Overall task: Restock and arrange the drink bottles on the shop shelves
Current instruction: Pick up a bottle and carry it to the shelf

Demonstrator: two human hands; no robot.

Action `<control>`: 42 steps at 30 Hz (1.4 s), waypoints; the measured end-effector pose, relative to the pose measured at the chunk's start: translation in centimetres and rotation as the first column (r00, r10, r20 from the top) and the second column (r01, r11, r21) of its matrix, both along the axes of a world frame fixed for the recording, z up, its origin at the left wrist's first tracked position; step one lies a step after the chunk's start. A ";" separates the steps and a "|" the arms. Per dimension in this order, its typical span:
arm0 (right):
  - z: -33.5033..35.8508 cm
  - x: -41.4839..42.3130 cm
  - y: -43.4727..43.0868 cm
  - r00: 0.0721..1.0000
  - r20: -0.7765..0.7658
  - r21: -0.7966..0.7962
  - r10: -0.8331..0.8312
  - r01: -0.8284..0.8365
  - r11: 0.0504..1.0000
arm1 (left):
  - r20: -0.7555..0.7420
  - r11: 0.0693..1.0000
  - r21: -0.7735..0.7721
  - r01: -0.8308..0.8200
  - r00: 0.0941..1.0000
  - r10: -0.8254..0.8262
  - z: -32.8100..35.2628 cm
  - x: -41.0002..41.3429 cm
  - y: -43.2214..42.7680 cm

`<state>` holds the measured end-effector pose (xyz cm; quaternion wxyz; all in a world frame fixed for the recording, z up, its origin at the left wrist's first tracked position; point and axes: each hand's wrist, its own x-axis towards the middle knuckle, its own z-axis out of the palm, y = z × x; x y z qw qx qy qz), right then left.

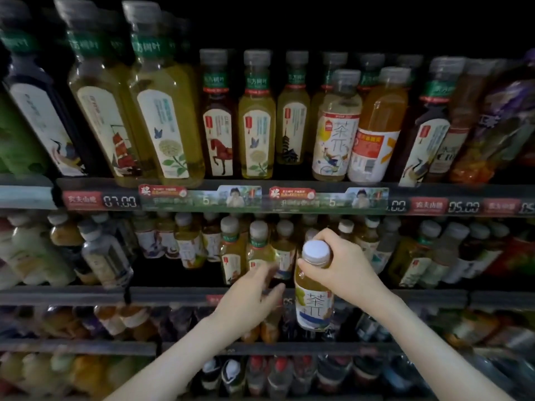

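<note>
My right hand (344, 267) grips a tea bottle (314, 302) by its neck, just under the white cap; the bottle holds yellow-green drink and has a white label, and it hangs upright in front of the second shelf's edge (173, 295). My left hand (254, 296) reaches toward the bottles on that shelf, fingers extended and blurred, touching or nearly touching a small green-tea bottle (259, 250). I cannot tell if it holds anything. More small tea bottles stand in rows behind on the same shelf.
The top shelf (289, 198) carries tall tea bottles in rows, with price tags along its rail. Lower shelves hold darker bottles with red and white caps. Pale bottles stand at the left of the second shelf. The scene is dim.
</note>
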<state>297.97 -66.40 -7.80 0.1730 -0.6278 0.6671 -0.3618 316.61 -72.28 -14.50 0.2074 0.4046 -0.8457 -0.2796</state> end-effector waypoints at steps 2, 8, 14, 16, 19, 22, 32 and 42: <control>-1.8 0.7 -0.3 0.999 0.040 0.044 -0.001 -0.001 0.999 | 0.011 0.997 0.067 -0.044 0.999 0.043 -2.2 1.5 -0.6; -5.3 5.4 -2.4 0.983 0.159 0.027 0.093 -0.099 0.995 | -0.139 0.970 0.242 0.032 0.990 0.002 -5.2 3.2 1.1; -7.4 10.4 -6.4 0.922 0.336 0.026 0.195 -0.216 0.976 | -0.183 0.890 0.340 -0.305 0.907 0.381 -6.8 6.8 -1.1; -8.3 11.7 -8.2 0.907 0.372 0.036 0.197 -0.226 0.973 | -0.251 0.850 0.405 -0.336 0.853 0.457 -7.3 8.1 -2.5; -10.4 13.8 -10.3 0.902 0.390 0.114 0.185 -0.247 0.962 | -0.326 0.797 0.490 -0.353 0.774 0.543 -7.9 10.2 -5.1; -13.0 16.0 -11.7 0.881 0.425 0.180 0.206 -0.306 0.935 | -0.333 0.764 0.515 -0.389 0.730 0.596 -8.6 12.4 -7.3; -17.0 20.1 -16.9 0.877 0.409 0.138 0.251 -0.331 0.933 | -0.409 0.697 0.556 -0.452 0.582 0.703 -10.5 16.2 -11.5; -17.3 21.2 -22.0 0.936 -0.341 -0.175 0.089 -0.156 0.972 | -0.380 0.564 0.761 -0.320 0.486 0.787 -11.2 18.8 -12.3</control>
